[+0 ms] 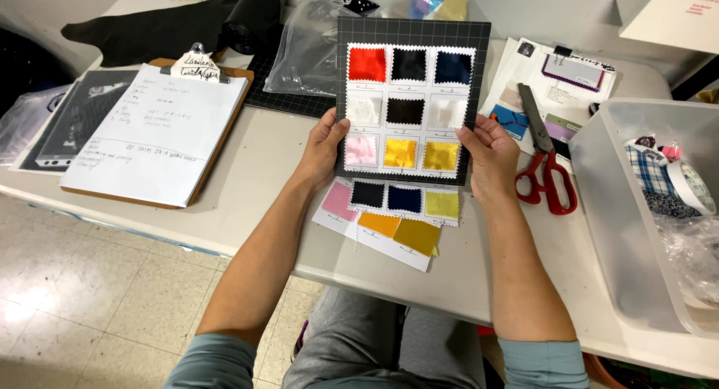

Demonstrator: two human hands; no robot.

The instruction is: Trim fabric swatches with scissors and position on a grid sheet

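Observation:
Both my hands hold up a dark gridded board (413, 31) above the table. It carries several square fabric swatches with pinked edges: red, black, navy, white, pink and yellow. My left hand (323, 148) grips its lower left edge, thumb on the front. My right hand (490, 153) grips the lower right edge. Under the board lie white cards (397, 209) with more swatches in pink, navy, yellow-green and orange.
A clipboard (161, 127) with handwritten paper lies at left. Red-handled scissors (543, 168) rest on swatch sheets at right. A clear plastic bin (636, 217) with tape and fabric scraps stands far right. Plastic bags (307, 48) and black fabric (150, 29) lie behind. The table's edge (225, 247) is near my lap.

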